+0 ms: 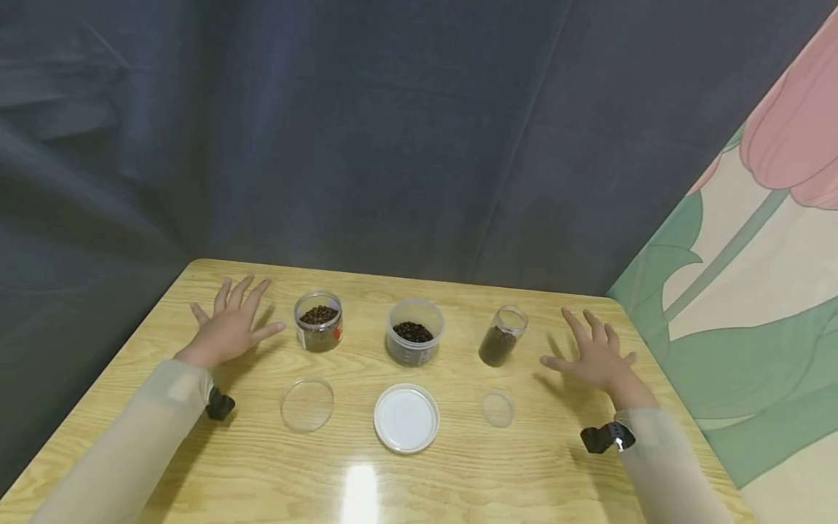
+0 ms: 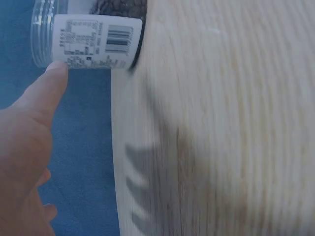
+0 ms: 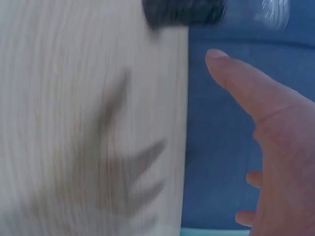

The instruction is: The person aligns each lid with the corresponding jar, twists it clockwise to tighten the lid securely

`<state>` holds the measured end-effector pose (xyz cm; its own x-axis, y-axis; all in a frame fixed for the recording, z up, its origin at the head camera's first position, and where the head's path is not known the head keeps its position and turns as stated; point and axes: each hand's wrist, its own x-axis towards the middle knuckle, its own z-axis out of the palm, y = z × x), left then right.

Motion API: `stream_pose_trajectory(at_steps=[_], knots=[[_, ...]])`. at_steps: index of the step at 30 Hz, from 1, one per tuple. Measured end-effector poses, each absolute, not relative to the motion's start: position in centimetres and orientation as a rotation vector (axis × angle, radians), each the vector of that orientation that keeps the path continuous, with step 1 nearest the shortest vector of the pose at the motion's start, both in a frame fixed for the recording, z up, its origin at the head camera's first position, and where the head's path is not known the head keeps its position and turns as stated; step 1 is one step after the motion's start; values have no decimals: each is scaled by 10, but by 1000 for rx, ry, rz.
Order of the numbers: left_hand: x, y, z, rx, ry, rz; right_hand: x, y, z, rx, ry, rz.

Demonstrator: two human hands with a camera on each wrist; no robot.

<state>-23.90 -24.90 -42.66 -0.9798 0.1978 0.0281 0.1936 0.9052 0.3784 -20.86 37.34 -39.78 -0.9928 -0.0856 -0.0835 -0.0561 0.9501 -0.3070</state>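
My left hand (image 1: 228,329) hovers over the table with fingers spread, its thumb pointing at a clear labelled jar (image 1: 319,336) partly filled with brown beans. In the left wrist view that jar (image 2: 98,42) shows a white barcode label near the thumb tip. On the other side my right hand (image 1: 596,356) is likewise spread above the table, holding nothing. Nearest to it stands a narrow clear jar (image 1: 497,345) of dark contents, whose base (image 3: 184,11) shows in the right wrist view. Between them is a translucent tub (image 1: 412,353) with dark beans. All three are uncovered.
In front of the containers lie a large clear disc-shaped lid (image 1: 308,405), a white round lid (image 1: 406,419) and a small clear lid (image 1: 498,408). The wooden table (image 1: 262,480) meets a dark curtain (image 1: 393,145) behind. A flower-patterned cloth (image 1: 753,313) hangs at the right.
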Motion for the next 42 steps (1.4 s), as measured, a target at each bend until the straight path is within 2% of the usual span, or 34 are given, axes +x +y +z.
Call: stream_pose_trajectory(at_steps=[10,22,42], knots=[[-230,-243,-427,402,3055,783,-175,340,-397,-299,3157,-586],[-226,-229,-430,581,3012,1030,-153,294,-396,-241,3105,-855],[-230,-211,-443,507,2815,1273,-149,187,-417,-538,2908,-1067]])
